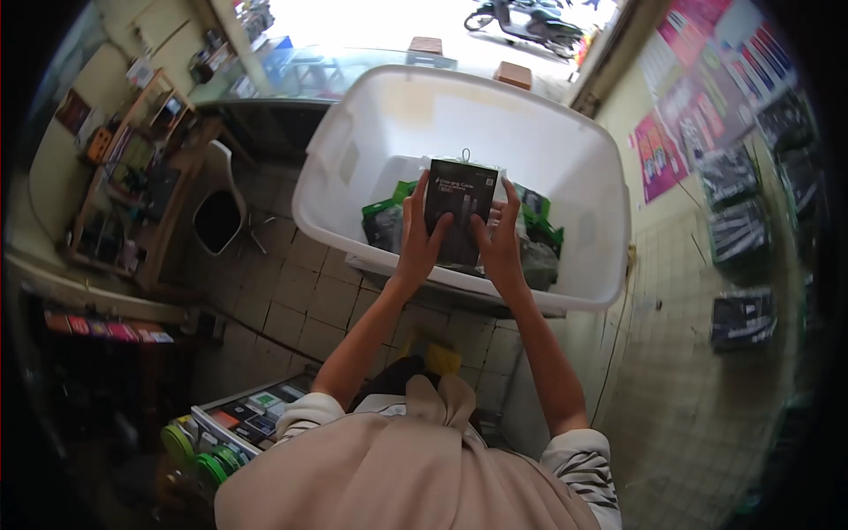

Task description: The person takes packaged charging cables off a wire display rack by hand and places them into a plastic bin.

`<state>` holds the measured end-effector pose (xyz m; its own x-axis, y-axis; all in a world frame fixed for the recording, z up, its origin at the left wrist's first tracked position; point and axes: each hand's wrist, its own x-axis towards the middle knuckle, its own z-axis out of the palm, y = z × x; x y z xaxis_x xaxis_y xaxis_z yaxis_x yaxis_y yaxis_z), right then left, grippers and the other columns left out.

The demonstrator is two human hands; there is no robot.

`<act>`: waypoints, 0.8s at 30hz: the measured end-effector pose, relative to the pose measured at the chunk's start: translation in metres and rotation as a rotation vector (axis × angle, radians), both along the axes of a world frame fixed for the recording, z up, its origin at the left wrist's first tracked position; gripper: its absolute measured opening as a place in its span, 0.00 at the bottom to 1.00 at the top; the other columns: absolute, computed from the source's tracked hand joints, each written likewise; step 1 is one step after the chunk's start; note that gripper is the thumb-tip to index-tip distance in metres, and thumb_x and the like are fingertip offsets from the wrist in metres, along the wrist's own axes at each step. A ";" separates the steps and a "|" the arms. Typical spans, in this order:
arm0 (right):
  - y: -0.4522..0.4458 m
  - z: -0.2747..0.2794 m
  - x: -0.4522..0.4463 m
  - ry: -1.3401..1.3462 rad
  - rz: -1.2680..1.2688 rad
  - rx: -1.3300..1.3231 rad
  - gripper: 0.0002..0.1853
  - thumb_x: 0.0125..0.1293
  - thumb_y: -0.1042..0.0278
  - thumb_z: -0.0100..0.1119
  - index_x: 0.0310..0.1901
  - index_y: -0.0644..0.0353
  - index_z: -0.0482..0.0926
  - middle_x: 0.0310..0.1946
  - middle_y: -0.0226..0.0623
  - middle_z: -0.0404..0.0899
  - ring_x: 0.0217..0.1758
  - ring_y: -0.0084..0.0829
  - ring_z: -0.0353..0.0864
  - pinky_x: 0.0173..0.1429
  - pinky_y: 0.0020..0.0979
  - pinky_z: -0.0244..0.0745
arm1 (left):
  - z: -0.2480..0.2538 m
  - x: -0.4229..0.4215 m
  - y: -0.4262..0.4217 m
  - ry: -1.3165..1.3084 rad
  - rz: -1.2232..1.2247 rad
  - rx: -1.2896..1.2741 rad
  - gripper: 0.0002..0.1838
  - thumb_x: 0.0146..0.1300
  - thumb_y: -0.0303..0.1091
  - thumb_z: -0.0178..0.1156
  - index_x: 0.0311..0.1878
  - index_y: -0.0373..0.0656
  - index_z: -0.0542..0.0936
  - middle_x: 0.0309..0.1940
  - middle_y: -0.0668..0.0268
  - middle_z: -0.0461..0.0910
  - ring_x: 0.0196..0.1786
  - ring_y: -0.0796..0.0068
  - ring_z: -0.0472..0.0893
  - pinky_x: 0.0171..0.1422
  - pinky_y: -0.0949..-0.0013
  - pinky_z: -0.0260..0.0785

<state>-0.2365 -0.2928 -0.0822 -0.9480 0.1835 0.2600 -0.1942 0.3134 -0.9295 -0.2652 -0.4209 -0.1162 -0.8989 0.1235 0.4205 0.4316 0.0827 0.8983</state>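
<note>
Both hands grip a black charging cable box (459, 196) with white print, held upright over a large white plastic tub (583, 177). My left hand (417, 231) closes on the box's left side, its thumb across the front. On the right side, my right hand (500, 238) holds it the same way. A small hanging loop shows above the top edge, and clear plastic peeks out behind the box. Inside the tub, below my hands, lie green-and-black packets (382, 228) at the left and more green-edged packets (541, 216) at the right, partly hidden by my hands.
Packaged goods (742, 234) hang on a wall rack at the right, beneath pink posters (661, 155). A chair (217, 199) and a wooden desk (172, 194) stand at the left. Near my body, lower left, is a display case (256, 413) with small boxes.
</note>
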 end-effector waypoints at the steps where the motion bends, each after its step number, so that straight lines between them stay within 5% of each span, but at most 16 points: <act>1: -0.009 -0.005 -0.014 -0.026 0.008 0.007 0.33 0.57 0.77 0.49 0.61 0.55 0.43 0.37 0.45 0.68 0.39 0.37 0.72 0.42 0.36 0.67 | 0.001 -0.009 -0.009 -0.005 0.066 -0.104 0.35 0.57 0.27 0.51 0.65 0.46 0.46 0.55 0.51 0.57 0.56 0.61 0.62 0.58 0.62 0.56; 3: -0.028 -0.018 -0.043 -0.072 0.043 0.010 0.34 0.56 0.77 0.50 0.61 0.56 0.42 0.36 0.46 0.68 0.38 0.38 0.72 0.42 0.36 0.67 | -0.002 -0.030 -0.028 -0.028 0.131 -0.131 0.35 0.56 0.26 0.53 0.64 0.54 0.49 0.45 0.51 0.57 0.46 0.54 0.65 0.53 0.58 0.59; 8: -0.064 -0.099 -0.119 -0.290 0.105 0.179 0.37 0.54 0.76 0.52 0.59 0.62 0.39 0.44 0.59 0.68 0.48 0.51 0.70 0.48 0.40 0.65 | -0.052 -0.093 -0.076 -0.193 0.140 -0.405 0.41 0.52 0.24 0.54 0.64 0.57 0.43 0.46 0.47 0.57 0.46 0.44 0.67 0.50 0.53 0.63; 10: -0.079 -0.139 -0.138 -0.367 0.136 0.185 0.37 0.54 0.74 0.53 0.59 0.61 0.38 0.44 0.58 0.69 0.48 0.50 0.71 0.47 0.38 0.66 | -0.079 -0.114 -0.090 -0.446 0.085 -0.629 0.45 0.52 0.27 0.56 0.64 0.56 0.36 0.45 0.42 0.58 0.47 0.44 0.66 0.55 0.54 0.60; 11: -0.085 -0.158 -0.141 -0.456 0.153 0.200 0.37 0.54 0.73 0.53 0.58 0.61 0.38 0.44 0.57 0.69 0.49 0.48 0.71 0.46 0.37 0.67 | -0.096 -0.122 -0.096 -0.543 0.038 -0.728 0.48 0.51 0.30 0.58 0.64 0.54 0.31 0.49 0.34 0.55 0.50 0.39 0.65 0.55 0.54 0.60; 14: -0.100 -0.201 -0.145 -0.745 0.191 0.210 0.39 0.54 0.74 0.51 0.59 0.61 0.34 0.43 0.54 0.70 0.46 0.45 0.72 0.46 0.36 0.68 | -0.132 -0.135 -0.102 -0.790 -0.042 -0.980 0.52 0.50 0.34 0.59 0.63 0.52 0.27 0.53 0.30 0.50 0.51 0.36 0.64 0.56 0.55 0.60; 18: -0.110 -0.277 -0.151 -0.949 0.264 0.100 0.41 0.54 0.75 0.50 0.61 0.58 0.31 0.38 0.48 0.72 0.39 0.42 0.74 0.43 0.35 0.68 | -0.163 -0.148 -0.103 -1.045 -0.166 -1.124 0.54 0.50 0.41 0.58 0.62 0.54 0.22 0.61 0.37 0.44 0.58 0.44 0.62 0.60 0.56 0.56; 21: -0.110 -0.317 -0.159 -1.058 0.373 0.038 0.39 0.54 0.77 0.49 0.63 0.58 0.36 0.28 0.37 0.69 0.29 0.28 0.69 0.31 0.26 0.68 | -0.177 -0.156 -0.106 -0.986 -0.293 -1.206 0.54 0.48 0.39 0.61 0.63 0.37 0.28 0.46 0.44 0.70 0.51 0.54 0.71 0.55 0.65 0.61; 24: -0.112 -0.328 -0.159 -1.004 0.364 0.049 0.34 0.55 0.76 0.50 0.61 0.59 0.44 0.27 0.37 0.69 0.29 0.26 0.69 0.32 0.25 0.67 | -0.201 -0.156 -0.113 -0.983 -0.261 -1.177 0.51 0.49 0.38 0.60 0.63 0.37 0.32 0.48 0.44 0.69 0.51 0.53 0.71 0.55 0.63 0.61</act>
